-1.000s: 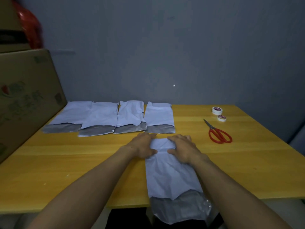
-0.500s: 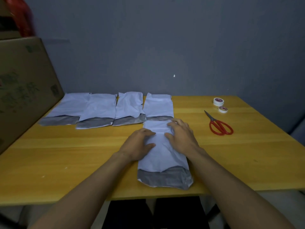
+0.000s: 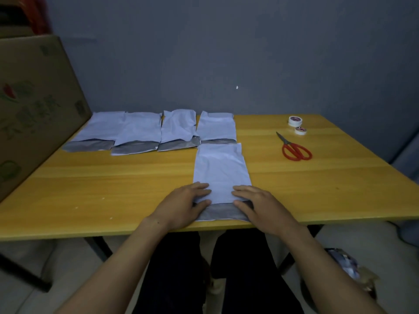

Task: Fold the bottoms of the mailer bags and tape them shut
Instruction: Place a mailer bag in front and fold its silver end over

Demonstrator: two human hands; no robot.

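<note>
A white mailer bag (image 3: 220, 171) with a grey end lies flat on the yellow table (image 3: 113, 189), its grey end toward the near edge. My left hand (image 3: 183, 206) rests flat on the bag's lower left corner, fingers straight. My right hand (image 3: 260, 207) rests flat on the lower right corner, where the white meets the grey. Behind it, several more mailer bags (image 3: 140, 132) lie in a row along the far edge, grey ends toward me. Two tape rolls (image 3: 295, 120) and red-handled scissors (image 3: 294, 149) sit at the far right.
A large cardboard box (image 3: 34, 109) stands on the table's left side against the grey wall. My legs show under the table's near edge. A crumpled bag (image 3: 349, 268) lies on the floor at the lower right.
The bag has been pushed forward fully onto the table, its far end now touching the back row. Both hands slid back from its far end to its near grey end.
</note>
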